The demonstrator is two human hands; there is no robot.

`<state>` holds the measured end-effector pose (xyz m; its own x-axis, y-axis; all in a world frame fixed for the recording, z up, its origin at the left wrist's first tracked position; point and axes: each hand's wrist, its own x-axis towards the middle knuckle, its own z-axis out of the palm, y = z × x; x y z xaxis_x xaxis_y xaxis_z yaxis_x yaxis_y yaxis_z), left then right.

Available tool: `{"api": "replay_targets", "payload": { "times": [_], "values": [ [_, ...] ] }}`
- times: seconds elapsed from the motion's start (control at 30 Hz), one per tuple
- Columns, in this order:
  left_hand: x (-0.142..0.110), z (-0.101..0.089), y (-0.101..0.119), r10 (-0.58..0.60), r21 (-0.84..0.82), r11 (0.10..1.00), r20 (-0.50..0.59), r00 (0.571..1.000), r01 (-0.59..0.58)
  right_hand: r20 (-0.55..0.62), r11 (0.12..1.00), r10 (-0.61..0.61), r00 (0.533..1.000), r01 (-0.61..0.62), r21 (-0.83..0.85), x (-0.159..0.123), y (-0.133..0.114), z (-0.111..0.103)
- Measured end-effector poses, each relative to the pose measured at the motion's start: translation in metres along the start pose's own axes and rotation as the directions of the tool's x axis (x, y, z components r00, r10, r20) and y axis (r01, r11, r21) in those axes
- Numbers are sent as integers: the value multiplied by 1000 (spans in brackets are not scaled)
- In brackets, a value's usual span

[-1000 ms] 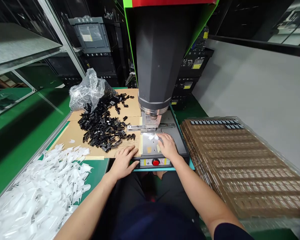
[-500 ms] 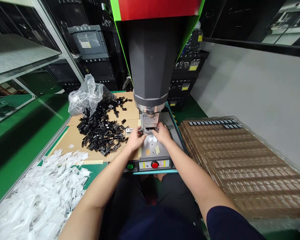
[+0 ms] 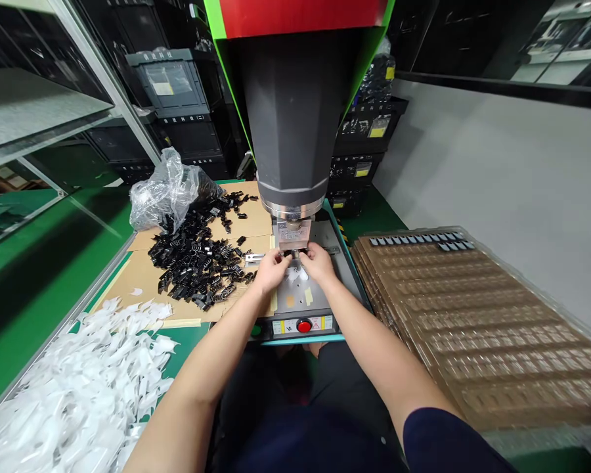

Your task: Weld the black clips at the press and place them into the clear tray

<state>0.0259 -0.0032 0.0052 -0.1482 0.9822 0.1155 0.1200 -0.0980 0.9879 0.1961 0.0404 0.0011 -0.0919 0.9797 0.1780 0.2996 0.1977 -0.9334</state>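
Note:
Under the metal block [image 3: 294, 233] of a press head [image 3: 293, 131], my two hands meet at a small fixture on the grey machine base [image 3: 320, 295]. A small dark plastic part [image 3: 296, 254] shows between my fingertips, partly hidden by them. My left hand [image 3: 272, 269] pinches it from the left, thumb and fingers closed together. On the other side my right hand [image 3: 320, 264] has its fingers closed at the part's right end. Small white film pieces [image 3: 297, 273] lie on the base just in front of my fingers.
Black plastic clips [image 3: 197, 259] are heaped on cardboard at left, beside a clear plastic bag [image 3: 165, 190]. White film pieces [image 3: 79, 387] pile up nearer me. Stacked brown trays [image 3: 453, 315] stand at right, a few dark parts in the top one. A red button [image 3: 304, 326] faces me.
My left fingers have drawn in toward the fixture and closed at the small part. My right hand stays almost in place. The whole view has shifted slightly.

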Motion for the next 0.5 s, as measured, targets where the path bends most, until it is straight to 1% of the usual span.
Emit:
{"api": "replay_targets", "payload": {
  "times": [0.07,0.13,0.2,0.27,0.37,0.5],
  "values": [
    [-28,1,-3,-48,-111,993,9,999,48,-1,984,16,1000,-15,179,-26,8,0],
    [-59,2,-6,-84,-226,970,31,996,89,16,955,9,1000,-13,296,-58,13,2],
    [-88,3,-8,-88,-296,950,58,994,102,46,939,-4,999,-12,345,-89,15,5],
    [-111,5,-9,-86,-343,933,72,994,106,70,936,-4,998,-21,353,-114,12,6],
    [-131,8,-10,-100,-393,912,69,993,119,81,938,-3,997,-25,345,-135,6,5],
    [-140,10,-11,-109,-384,915,56,992,122,76,940,-11,997,-16,341,-144,-1,2]
  ]
}}
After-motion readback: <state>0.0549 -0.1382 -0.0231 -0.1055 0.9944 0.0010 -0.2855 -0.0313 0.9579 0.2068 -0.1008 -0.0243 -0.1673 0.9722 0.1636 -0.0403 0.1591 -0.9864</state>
